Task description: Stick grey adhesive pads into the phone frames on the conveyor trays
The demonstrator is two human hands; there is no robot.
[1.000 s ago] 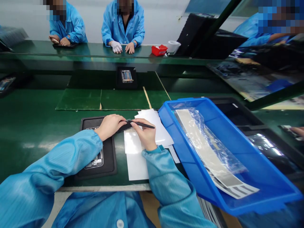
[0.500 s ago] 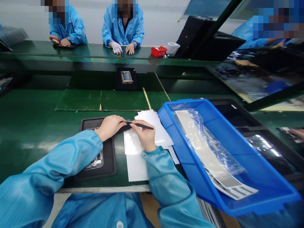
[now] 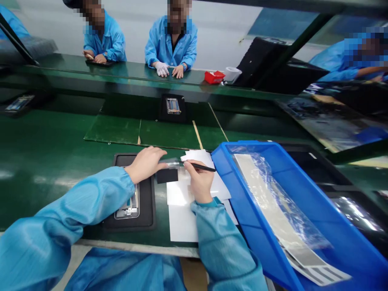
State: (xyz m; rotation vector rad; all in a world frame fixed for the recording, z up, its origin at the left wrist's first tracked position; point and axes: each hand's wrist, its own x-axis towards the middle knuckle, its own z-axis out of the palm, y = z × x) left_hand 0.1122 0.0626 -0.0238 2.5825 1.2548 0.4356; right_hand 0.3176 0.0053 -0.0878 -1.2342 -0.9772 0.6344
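Note:
My right hand [image 3: 201, 182] is closed around black tweezers [image 3: 206, 166], their tip pointing left. Between that tip and my left hand [image 3: 146, 165] stretches a small clear film [image 3: 172, 163], its left end at my left thumb. Just under the film is a black rectangular piece [image 3: 167, 176]; whether my left fingers also hold it I cannot tell. Below my left wrist, an opened device with a metal frame [image 3: 127, 212] rests on a black foam tray [image 3: 147, 202]. My left hand and sleeve cover its upper part. White sheets [image 3: 182, 222] lie under my right hand.
A blue bin [image 3: 257, 226] at right holds grey-white strips [image 3: 273, 210] and clear plastic bags. Another tray with a device [image 3: 173, 106] sits farther off on the green bench [image 3: 54, 153]. Across it, people in blue coats sit near a red box [image 3: 214, 77].
The view has shifted, so the scene sits lower and farther right. My right hand has drawn away from my left, and the clear film and black piece now show between them.

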